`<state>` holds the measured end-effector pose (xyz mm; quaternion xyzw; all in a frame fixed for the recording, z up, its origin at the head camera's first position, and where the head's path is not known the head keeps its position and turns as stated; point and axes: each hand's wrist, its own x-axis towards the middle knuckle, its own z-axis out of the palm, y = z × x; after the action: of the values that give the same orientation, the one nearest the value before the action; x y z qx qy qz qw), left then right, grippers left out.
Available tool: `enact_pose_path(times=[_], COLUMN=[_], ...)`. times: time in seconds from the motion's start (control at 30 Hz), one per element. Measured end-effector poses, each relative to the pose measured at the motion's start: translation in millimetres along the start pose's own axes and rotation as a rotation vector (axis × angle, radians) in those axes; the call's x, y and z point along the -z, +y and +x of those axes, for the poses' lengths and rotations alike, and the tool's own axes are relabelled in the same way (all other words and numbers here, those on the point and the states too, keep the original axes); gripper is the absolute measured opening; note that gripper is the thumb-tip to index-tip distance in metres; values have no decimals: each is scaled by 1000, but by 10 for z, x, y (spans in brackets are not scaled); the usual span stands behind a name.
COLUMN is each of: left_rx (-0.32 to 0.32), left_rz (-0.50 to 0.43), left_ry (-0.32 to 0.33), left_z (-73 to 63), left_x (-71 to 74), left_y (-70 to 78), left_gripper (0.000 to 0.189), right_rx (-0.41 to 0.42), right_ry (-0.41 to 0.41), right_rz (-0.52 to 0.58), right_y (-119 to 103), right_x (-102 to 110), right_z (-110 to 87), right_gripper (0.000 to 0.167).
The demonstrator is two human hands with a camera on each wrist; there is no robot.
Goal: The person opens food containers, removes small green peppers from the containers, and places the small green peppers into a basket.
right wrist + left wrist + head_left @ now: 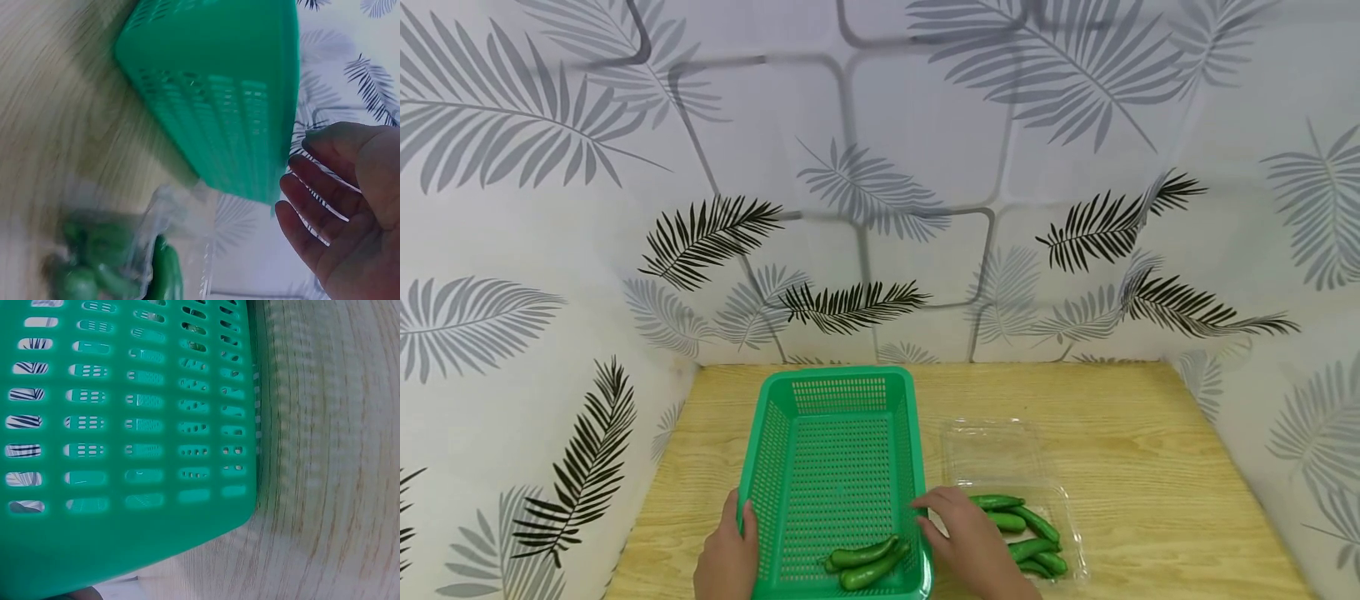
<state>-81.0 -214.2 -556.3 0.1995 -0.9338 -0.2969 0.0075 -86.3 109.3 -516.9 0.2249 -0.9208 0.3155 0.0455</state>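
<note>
A green plastic basket (842, 467) with perforated walls sits on the table, and a few long green peppers (872, 562) lie at its near end. My left hand (727, 554) grips the basket's left rim, thumb on the inner side. The left wrist view is filled by the slotted basket wall (150, 537), which hides that hand's fingers. At the right rim is my right hand (966, 537), its fingers loosely spread and holding nothing. In the right wrist view these fingers (319, 194) are right beside the rim. More green peppers (1030, 546) lie in a clear plastic box to its right.
The clear box (1078, 542) stands with its lid (992, 450) folded open toward the back. Wood-grain tabletop (1157, 475) extends to the right. Leaf-patterned sheeting (917, 183) rises behind the table and along both sides.
</note>
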Motion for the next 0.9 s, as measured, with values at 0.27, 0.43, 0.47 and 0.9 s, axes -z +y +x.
enact_pose_path(times=[0.27, 0.43, 0.47, 0.9], left_rx=[3, -10, -12, 9], left_rz=[-3, -10, -11, -3], left_ry=[-19, -28, -29, -34], left_z=[-4, -2, -2, -6], left_x=[20, 18, 19, 27], left_y=[8, -3, -2, 9], left_gripper=[56, 58, 58, 56], right_rx=[-109, -214, -227, -246], right_ry=[47, -1, -17, -18], right_rz=[-71, -81, -77, -55], right_y=[196, 304, 329, 537], right_x=[-30, -43, -49, -137], right_z=[-113, -198, -216, -347], right_gripper=[19, 21, 22, 29])
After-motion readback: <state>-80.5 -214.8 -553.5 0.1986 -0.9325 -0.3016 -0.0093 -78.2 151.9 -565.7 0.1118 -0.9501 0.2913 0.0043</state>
